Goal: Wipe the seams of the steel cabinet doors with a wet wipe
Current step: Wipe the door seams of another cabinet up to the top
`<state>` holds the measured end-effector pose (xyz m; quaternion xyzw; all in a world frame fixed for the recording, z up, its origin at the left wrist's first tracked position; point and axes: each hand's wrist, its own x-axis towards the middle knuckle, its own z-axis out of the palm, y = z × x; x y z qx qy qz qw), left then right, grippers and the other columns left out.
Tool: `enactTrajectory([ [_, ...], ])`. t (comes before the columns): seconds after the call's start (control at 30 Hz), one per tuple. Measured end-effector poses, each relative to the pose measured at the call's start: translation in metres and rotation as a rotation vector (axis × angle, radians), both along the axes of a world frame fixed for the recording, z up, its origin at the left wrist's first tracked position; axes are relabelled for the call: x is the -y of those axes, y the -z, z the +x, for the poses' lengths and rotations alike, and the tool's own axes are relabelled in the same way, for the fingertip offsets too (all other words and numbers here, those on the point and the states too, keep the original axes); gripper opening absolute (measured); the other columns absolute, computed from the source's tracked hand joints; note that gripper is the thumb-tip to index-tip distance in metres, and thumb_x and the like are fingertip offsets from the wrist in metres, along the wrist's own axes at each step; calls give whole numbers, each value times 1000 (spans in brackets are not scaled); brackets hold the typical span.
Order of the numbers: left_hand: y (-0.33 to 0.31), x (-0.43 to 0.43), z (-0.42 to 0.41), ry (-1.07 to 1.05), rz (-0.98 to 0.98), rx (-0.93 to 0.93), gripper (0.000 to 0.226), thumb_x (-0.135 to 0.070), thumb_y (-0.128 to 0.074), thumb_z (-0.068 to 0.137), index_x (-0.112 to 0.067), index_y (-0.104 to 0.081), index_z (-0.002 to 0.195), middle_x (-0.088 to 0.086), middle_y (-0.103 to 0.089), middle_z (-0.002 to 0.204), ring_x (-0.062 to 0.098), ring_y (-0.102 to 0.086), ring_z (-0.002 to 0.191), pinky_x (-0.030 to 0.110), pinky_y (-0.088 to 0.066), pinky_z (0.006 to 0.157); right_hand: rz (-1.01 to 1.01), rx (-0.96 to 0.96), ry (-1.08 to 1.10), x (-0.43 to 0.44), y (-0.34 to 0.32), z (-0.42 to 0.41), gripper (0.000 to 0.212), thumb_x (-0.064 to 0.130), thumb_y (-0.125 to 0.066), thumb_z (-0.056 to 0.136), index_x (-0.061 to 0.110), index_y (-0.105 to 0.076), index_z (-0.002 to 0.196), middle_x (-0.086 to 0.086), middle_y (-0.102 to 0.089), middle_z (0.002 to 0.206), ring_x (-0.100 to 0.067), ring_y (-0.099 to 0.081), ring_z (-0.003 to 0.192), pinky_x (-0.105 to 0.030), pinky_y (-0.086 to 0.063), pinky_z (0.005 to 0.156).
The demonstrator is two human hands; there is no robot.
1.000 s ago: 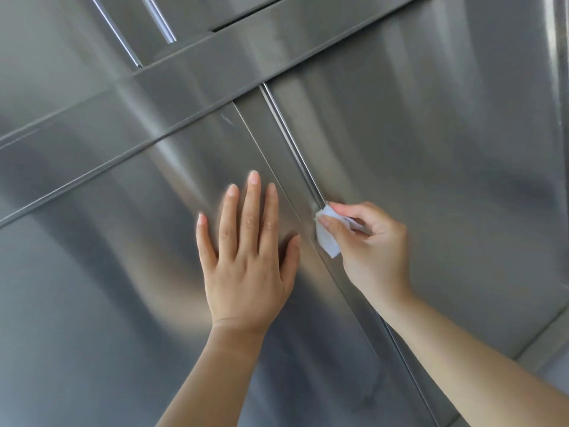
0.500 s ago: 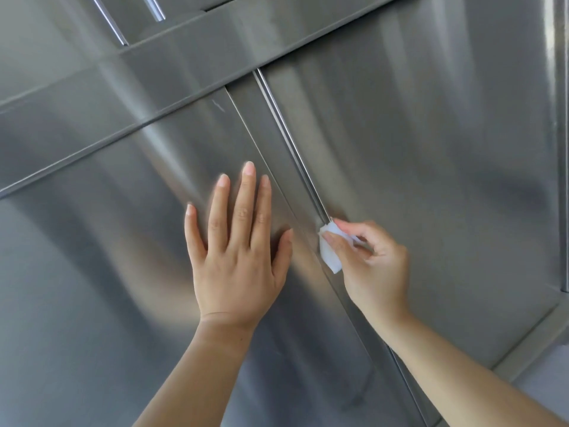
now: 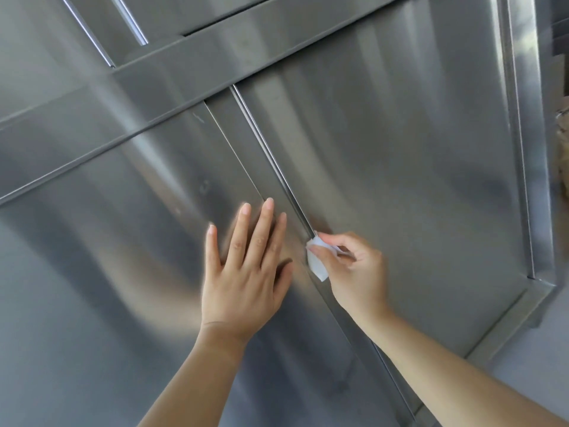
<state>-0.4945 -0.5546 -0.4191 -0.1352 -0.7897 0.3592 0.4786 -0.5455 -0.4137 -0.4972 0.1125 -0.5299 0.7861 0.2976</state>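
Two brushed steel cabinet doors fill the view, the left door (image 3: pixel 129 241) and the right door (image 3: pixel 400 167), split by a narrow seam (image 3: pixel 271 155) running diagonally from upper middle toward lower right. My right hand (image 3: pixel 354 272) pinches a small folded white wet wipe (image 3: pixel 315 261) and presses it against the seam about halfway down. My left hand (image 3: pixel 246 272) lies flat on the left door beside the seam, fingers spread, holding nothing.
A horizontal steel band (image 3: pixel 184 72) crosses above the doors, with upper doors and their seam (image 3: pixel 129 23) beyond it. The cabinet's right edge frame (image 3: pixel 523 149) and bottom rail (image 3: pixel 505 325) border the right door. Pale floor (image 3: pixel 529 374) shows at lower right.
My right hand has slid the wipe down the seam. My left hand has followed a little lower on the left door. The view has shifted, showing more of the cabinet's right edge.
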Motion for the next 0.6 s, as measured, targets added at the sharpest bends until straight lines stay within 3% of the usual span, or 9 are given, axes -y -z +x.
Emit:
enactTrajectory([
  [0.1, 1, 1, -3, -18, -10, -20, 63, -45, -37, 96, -17, -27, 151, 4, -21, 159, 26, -19, 145, 54, -10, 114, 14, 78, -26, -1, 32, 6, 16, 13, -77, 77, 27, -71, 82, 19, -69, 82, -3, -67, 75, -9, -45, 66],
  [0.23, 1, 0, -2, -16, -7, -7, 62, -45, -37, 97, -17, -27, 151, 4, -21, 159, 27, -19, 145, 54, -10, 114, 146, 9, 72, -2, 18, 0, 22, 13, -80, 74, 30, -67, 79, 18, -60, 70, -2, -59, 67, -9, -41, 62],
  [0.43, 2, 0, -1, -10, 0, -15, 60, -44, -40, 96, -17, -32, 149, 5, -24, 158, 28, -21, 144, 54, -11, 114, 1, 56, 25, 2, 31, 6, 17, 18, -79, 75, 29, -73, 86, 19, -69, 82, -4, -65, 75, -11, -47, 67],
  [0.6, 0, -2, 1, -11, 0, -9, 59, -43, -42, 95, -17, -34, 148, 6, -26, 157, 29, -22, 143, 54, -12, 113, -93, 164, -10, 2, 47, 7, 21, 14, -82, 71, 32, -73, 79, 14, -72, 75, -6, -68, 71, -18, -49, 65],
])
